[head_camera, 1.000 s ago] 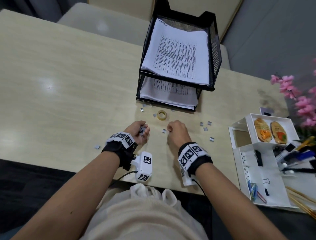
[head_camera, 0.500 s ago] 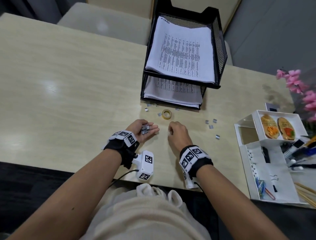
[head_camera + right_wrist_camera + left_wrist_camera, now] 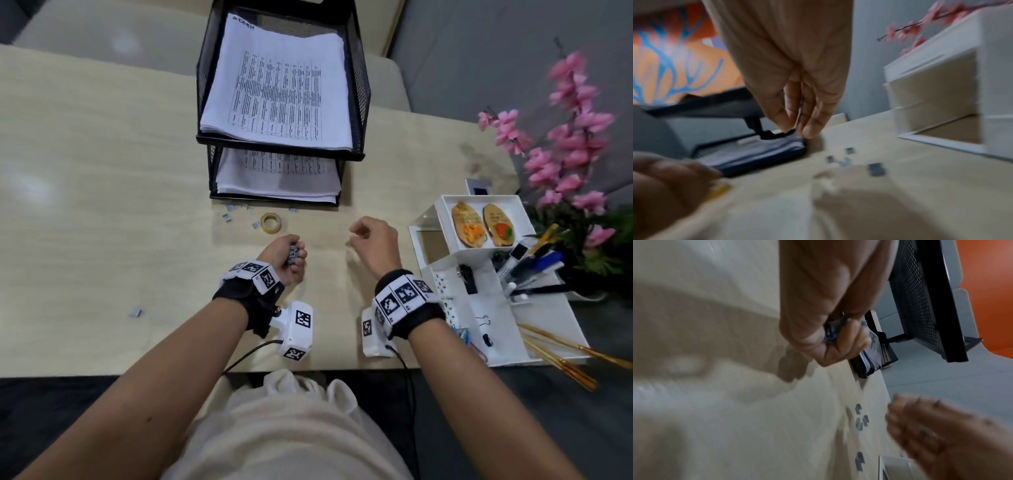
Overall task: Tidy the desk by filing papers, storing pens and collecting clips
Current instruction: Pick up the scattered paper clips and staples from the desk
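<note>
My left hand (image 3: 296, 255) rests on the desk with its fingers curled round a bunch of small grey clips (image 3: 294, 253); the left wrist view shows the bunch (image 3: 831, 332) pinched inside the fist (image 3: 838, 334). To its right my right hand (image 3: 359, 233) hovers above the desk, fingers hanging down with nothing visible in them (image 3: 797, 128). Loose clips (image 3: 876, 168) lie under and beyond that hand, also in the left wrist view (image 3: 859, 457). More loose clips (image 3: 227, 217) lie in front of the paper tray, and one clip (image 3: 135, 311) lies far left.
A black mesh two-tier tray (image 3: 274, 152) holding printed papers stands at the back centre. A roll of tape (image 3: 271, 222) lies before it. The white organiser (image 3: 479, 284) with pens (image 3: 534, 267) stands at the right, pink flowers (image 3: 565, 137) behind it, gold sticks (image 3: 565, 356) near the edge.
My right hand has moved right, away from the left hand and nearer the white organiser. The left hand's fingers have curled tighter round the clips.
</note>
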Demonstrator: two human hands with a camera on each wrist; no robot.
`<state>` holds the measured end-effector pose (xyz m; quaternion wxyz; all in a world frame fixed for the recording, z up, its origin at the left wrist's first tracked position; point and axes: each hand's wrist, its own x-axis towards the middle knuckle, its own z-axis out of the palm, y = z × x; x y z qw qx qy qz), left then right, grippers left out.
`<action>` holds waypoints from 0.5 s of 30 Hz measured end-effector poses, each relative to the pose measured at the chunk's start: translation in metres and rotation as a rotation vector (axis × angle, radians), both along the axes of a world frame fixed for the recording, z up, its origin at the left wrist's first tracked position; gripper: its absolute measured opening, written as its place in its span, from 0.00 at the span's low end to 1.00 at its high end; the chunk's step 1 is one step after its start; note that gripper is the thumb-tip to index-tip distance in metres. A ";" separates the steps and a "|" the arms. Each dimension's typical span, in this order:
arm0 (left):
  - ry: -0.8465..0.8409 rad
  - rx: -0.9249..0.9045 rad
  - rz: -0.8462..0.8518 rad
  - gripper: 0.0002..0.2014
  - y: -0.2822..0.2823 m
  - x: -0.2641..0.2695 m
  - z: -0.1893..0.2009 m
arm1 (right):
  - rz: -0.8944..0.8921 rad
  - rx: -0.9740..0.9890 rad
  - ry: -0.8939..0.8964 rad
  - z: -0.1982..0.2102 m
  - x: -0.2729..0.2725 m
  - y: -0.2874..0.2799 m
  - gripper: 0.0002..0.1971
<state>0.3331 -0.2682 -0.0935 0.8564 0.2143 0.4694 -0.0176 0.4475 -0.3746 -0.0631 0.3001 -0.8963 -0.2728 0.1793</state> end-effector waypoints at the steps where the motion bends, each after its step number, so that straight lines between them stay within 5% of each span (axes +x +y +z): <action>1: -0.002 0.005 -0.017 0.20 -0.001 0.003 0.000 | -0.009 -0.077 -0.021 -0.007 0.010 -0.009 0.12; 4: -0.008 0.013 -0.025 0.20 -0.003 0.009 -0.001 | 0.074 -0.267 -0.075 -0.024 0.025 -0.030 0.16; 8: 0.032 0.020 0.043 0.19 -0.007 0.015 -0.007 | 0.068 -0.289 -0.083 -0.033 0.025 -0.038 0.14; 15: 0.015 0.007 0.117 0.20 -0.012 0.024 -0.010 | 0.131 0.131 0.233 -0.001 -0.012 -0.003 0.07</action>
